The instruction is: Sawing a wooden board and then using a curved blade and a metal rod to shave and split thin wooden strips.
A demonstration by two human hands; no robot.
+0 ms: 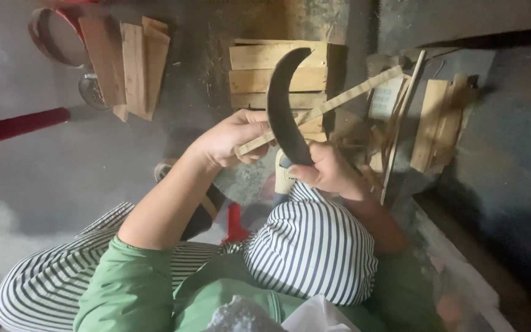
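Head view: starting at the far left, a red pole (16, 126) lies across the grey concrete floor (81, 166), with a round sieve-like frame (56, 37) and a few wooden planks (136, 64) beyond it, well apart from the grip. Next comes the left hand (228, 138), fingers closed around the near end of a thin bamboo strip (333, 101), which runs up and away to the right of that grip. Just right of it, the right hand (327, 172) is clamped on the pale handle of a curved dark blade (284, 104); the blade rises above this grip and crosses the strip, touching it near the left fingers. Both hands sit above the person's striped knees (311, 246).

To do this shaving well, I judge the edge should meet the strip at a shallow angle, the left fingers keeping behind the edge, and the strip held taut so it does not flex.

Behind the hands stands 1 stacked wooden block (278, 74); to the right more bamboo slats (437, 123) lean by a dark wall (511, 154). The room is dim and dusty
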